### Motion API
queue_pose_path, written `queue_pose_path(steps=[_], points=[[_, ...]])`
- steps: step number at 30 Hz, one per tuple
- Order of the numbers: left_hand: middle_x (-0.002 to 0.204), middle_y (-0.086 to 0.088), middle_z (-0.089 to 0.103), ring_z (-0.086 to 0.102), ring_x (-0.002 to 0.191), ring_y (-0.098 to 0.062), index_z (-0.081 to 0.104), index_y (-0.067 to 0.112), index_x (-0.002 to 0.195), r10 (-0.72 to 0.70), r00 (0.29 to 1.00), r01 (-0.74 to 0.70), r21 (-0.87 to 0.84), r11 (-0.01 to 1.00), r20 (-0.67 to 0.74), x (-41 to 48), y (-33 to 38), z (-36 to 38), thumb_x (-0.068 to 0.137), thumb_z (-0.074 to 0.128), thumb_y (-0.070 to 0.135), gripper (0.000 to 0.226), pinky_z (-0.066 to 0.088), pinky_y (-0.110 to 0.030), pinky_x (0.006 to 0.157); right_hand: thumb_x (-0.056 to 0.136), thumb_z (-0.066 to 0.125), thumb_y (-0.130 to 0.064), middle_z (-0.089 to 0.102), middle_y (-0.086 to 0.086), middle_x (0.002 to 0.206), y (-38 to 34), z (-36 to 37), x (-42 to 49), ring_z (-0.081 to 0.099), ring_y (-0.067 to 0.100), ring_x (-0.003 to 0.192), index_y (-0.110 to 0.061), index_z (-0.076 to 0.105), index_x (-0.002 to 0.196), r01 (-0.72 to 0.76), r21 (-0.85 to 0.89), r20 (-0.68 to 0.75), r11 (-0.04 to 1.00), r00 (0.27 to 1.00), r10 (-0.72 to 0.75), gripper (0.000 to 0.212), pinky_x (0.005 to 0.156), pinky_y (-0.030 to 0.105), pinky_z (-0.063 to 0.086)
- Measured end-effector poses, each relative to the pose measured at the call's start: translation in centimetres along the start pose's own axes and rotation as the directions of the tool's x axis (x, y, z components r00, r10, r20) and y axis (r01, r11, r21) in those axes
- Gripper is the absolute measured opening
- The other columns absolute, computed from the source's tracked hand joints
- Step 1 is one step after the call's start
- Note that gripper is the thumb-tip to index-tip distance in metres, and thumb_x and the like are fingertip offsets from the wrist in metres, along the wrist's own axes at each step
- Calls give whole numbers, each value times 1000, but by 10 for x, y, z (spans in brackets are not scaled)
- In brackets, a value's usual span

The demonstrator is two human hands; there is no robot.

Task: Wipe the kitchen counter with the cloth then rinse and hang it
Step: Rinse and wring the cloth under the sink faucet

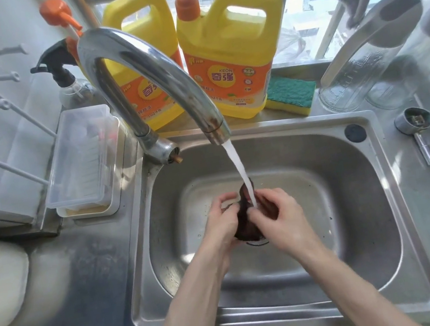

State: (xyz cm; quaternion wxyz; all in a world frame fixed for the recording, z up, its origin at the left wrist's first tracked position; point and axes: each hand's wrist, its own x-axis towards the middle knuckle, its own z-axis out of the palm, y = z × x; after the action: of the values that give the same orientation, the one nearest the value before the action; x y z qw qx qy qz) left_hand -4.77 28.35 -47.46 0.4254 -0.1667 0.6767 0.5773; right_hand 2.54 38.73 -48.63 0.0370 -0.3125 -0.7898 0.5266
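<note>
Your left hand (222, 219) and right hand (277, 215) both clutch the bunched, sodden dark cloth (248, 226). A smooth white stream from the curved chrome faucet (151, 67) strikes it above the brushed steel sink (357, 195).

The cloth (244, 225) is dark brown, soaked and bunched into a tight wad. It sits low in the middle of the sink (356, 224), just above the sink's drain (257, 242). The stream of water (238, 164) falling into the sink strikes its upper edge.

Dark, soaked cloth (244, 225) bunched between left hand (218, 222) and right hand (282, 215). Beneath them, matt brushed-steel sink (362, 223). Beyond them, glossy chrome faucet (144, 60), shiny yellow plastic jugs (234, 53), rough green sponge (291, 90).
</note>
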Motion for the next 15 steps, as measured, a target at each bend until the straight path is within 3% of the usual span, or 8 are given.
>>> queue_pose_path(steps=[1, 2, 4, 7, 9, 10, 12, 15], points=[[77, -2, 76, 70, 65, -15, 69, 24, 99, -58, 998, 61, -96, 993, 39, 0, 0, 3, 98, 52, 30, 18, 57, -36, 64, 85, 73, -17, 68, -5, 96, 1, 5, -7, 65, 11, 86, -19, 73, 110, 149, -179, -31, 972, 987, -157, 25, 81, 23, 50], [70, -2, 73, 69, 59, -14, 70, 21, 93, -118, 988, 137, -223, 965, 97, -1, 2, 6, 98, 49, 33, 25, 54, -29, 58, 84, 74, -19, 67, -7, 96, -1, 8, -13, 64, 10, 86, -22, 70, 112, 241, -230, -45, 943, 965, -257, 29, 80, 23, 50], [68, -5, 69, 68, 57, -17, 74, 13, 92, -172, 965, 243, -424, 873, 198, -2, 7, 11, 98, 50, 30, 30, 54, -23, 53, 83, 71, -19, 69, -3, 98, -4, 14, -18, 65, 16, 88, -19, 69, 111, 392, -235, -47, 889, 909, -413, 28, 82, 32, 52], [73, -9, 69, 71, 61, -20, 77, 6, 85, -172, 939, 311, -517, 797, 298, -4, 9, 11, 98, 53, 19, 30, 59, -24, 55, 86, 65, -27, 70, 4, 108, 7, 9, -12, 61, 28, 105, -13, 73, 104, 593, -448, 50, 669, 764, -643, 25, 99, 46, 45], [68, -8, 70, 73, 59, -19, 76, 4, 71, -189, 936, 320, -497, 806, 295, -4, 4, 12, 101, 48, 19, 44, 58, -23, 52, 92, 61, -35, 69, 7, 116, 12, 3, -5, 60, 31, 116, -10, 73, 104, 664, -464, 144, 587, 710, -690, 30, 110, 49, 39], [66, -6, 71, 73, 57, -18, 75, 5, 68, -198, 937, 324, -500, 803, 288, -3, 1, 13, 102, 47, 20, 47, 58, -22, 51, 96, 57, -37, 69, 9, 115, 13, 1, -3, 61, 32, 113, -9, 71, 103, 679, -457, 166, 575, 700, -695, 32, 109, 47, 41], [69, -5, 73, 74, 62, -16, 76, 8, 68, -211, 938, 325, -489, 809, 274, -2, -6, 17, 102, 45, 23, 49, 60, -24, 59, 103, 48, -36, 66, 10, 103, 14, 5, -1, 61, 34, 97, -7, 68, 99, 652, -479, 157, 587, 722, -674, 36, 95, 45, 47], [83, -9, 78, 77, 76, -21, 81, 9, 72, -245, 930, 348, -448, 824, 272, -2, -5, 21, 99, 44, 29, 50, 57, -34, 80, 107, 40, -30, 58, 10, 85, 14, 13, 2, 52, 30, 79, -7, 61, 88, 621, -483, 79, 617, 733, -676, 36, 74, 46, 44]])
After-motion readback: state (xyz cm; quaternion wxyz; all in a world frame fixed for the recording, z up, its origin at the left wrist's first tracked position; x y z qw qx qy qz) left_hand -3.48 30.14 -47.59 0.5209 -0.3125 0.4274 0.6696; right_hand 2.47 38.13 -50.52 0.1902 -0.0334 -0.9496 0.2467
